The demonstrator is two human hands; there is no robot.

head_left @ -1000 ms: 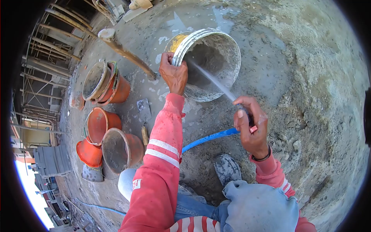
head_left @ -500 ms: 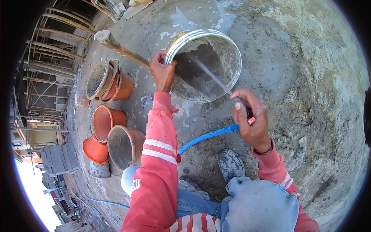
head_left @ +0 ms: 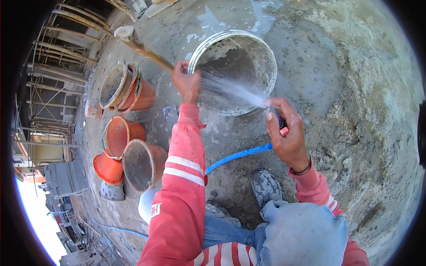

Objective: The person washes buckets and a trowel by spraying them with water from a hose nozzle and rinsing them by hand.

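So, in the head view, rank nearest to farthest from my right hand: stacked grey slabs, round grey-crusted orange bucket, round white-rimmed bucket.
1. Round white-rimmed bucket: ahead and left of the right hand.
2. Round grey-crusted orange bucket: left, beyond the pink left sleeve.
3. Stacked grey slabs: far left.

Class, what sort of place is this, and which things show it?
Probably a construction site: scaffold-like poles, stacked grey blocks, and a bucket crusted with what looks like cement.

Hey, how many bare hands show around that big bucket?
2: the left hand holds the rim of the bucket; the right hand holds the spraying nozzle near the blue hose. Neither is fully hidden.
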